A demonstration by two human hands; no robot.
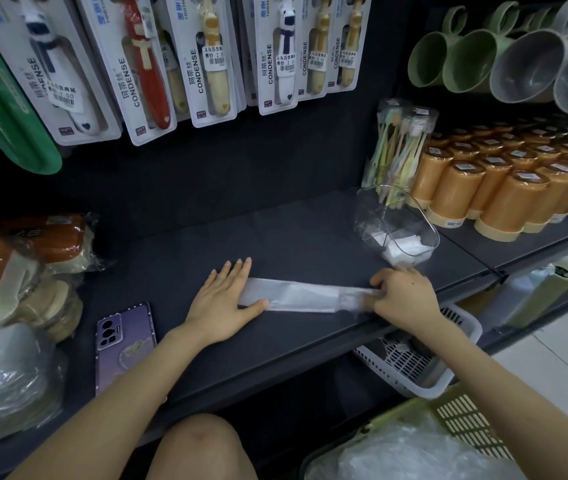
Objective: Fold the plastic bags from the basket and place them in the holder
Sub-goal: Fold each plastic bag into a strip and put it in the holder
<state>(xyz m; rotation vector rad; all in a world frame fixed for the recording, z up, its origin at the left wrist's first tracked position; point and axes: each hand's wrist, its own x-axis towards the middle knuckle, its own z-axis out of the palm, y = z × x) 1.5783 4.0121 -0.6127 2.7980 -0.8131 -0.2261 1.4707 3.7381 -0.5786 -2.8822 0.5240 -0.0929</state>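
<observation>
Between left hand [222,301] and right hand [405,298] lies bag [305,297].

On the dark grey shelf [275,237], a translucent white plastic bag [303,299] lies folded into a long flat strip. The left hand [223,303] presses flat on its 9 o'clock end; the right hand [404,296], blurred, pinches its 3 o'clock end. A clear plastic holder [372,216] with folded white bags inside stands at 2 o'clock, a yellow-green slatted basket [462,417] of crumpled bags at 5 o'clock.
</observation>
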